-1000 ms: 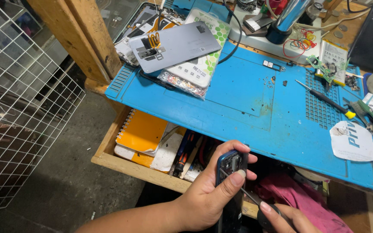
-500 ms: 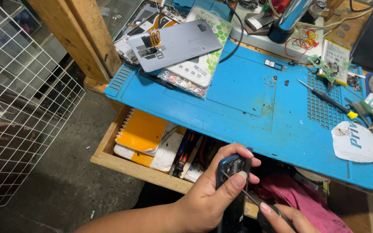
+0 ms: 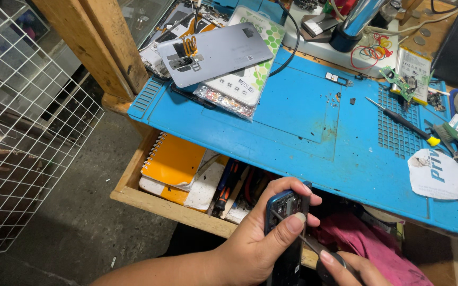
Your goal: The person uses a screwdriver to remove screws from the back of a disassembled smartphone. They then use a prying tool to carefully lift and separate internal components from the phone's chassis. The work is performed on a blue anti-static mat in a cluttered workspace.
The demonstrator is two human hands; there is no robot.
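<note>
Two hands work at the near edge, below the counter. The left hand (image 3: 255,249) is clamped around an opened blue phone (image 3: 286,222), thumb pressed across its exposed inner face, fingers curled round the far side. Over the last second the phone has been raised slightly and turned more upright toward the camera; the grip has not shifted. The right hand (image 3: 345,267), partly out of frame, pinches a thin screwdriver (image 3: 298,237) whose tip rests on the phone's upper section, as it did before; judged, work continues at the same spot. Behind the hands, an open drawer (image 3: 133,190) holds an orange notebook (image 3: 173,161). Farther, the blue mat (image 3: 303,127) on the counter carries loose screws (image 3: 331,98), another screwdriver (image 3: 404,122), and at far left a grey back cover (image 3: 216,53)
</note>
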